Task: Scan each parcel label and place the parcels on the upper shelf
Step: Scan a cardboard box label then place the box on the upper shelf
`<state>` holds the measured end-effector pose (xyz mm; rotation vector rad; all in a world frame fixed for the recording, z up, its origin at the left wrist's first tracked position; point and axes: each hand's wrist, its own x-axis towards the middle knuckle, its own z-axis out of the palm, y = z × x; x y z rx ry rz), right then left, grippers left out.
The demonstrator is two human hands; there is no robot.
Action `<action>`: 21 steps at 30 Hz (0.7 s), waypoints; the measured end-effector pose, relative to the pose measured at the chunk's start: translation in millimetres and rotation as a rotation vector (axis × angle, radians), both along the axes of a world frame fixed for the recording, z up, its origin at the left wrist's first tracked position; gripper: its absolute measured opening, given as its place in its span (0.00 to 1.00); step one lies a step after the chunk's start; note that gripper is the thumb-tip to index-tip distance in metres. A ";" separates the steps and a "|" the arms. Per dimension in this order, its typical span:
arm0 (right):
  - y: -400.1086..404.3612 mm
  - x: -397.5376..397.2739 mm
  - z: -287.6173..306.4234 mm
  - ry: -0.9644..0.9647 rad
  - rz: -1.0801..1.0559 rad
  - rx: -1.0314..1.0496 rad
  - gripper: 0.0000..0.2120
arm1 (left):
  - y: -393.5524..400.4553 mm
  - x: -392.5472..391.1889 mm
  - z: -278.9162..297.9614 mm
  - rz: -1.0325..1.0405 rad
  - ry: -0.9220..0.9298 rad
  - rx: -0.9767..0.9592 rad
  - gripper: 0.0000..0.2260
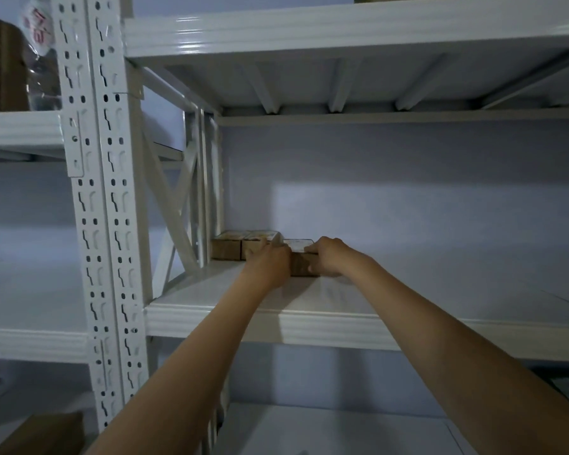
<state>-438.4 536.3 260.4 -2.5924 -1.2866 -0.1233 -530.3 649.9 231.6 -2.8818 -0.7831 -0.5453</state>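
A small brown cardboard parcel (301, 263) with a white label on top sits on the white upper shelf (342, 323), deep toward the back left. My left hand (270, 262) grips its left side and my right hand (326, 257) grips its right side, fingers curled over the top edge. Two similar labelled parcels (230, 247) stand side by side just left of it, against the rack's corner; the held parcel's left side is hidden by my left hand, so I cannot tell if it touches them.
A white perforated upright post (102, 208) stands at left. Another shelf board (342, 31) runs overhead. A large carton (0, 64) and plastic wrap sit on the left bay's shelf. A brown box (43, 431) lies at bottom left.
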 end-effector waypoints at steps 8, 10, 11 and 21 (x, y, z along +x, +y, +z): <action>56.0 34.7 4.7 -0.076 0.014 -0.168 0.22 | 39.0 34.5 8.3 0.109 0.186 0.115 0.23; 64.9 44.8 5.3 -0.089 0.033 -0.176 0.23 | 48.9 37.4 12.5 0.129 0.210 0.094 0.25; 68.9 49.3 5.6 -0.095 0.041 -0.182 0.25 | 53.6 38.8 14.8 0.141 0.223 0.071 0.26; 100.4 80.3 7.8 -0.072 0.051 -0.189 0.29 | 87.9 65.0 17.6 0.092 0.250 -0.077 0.29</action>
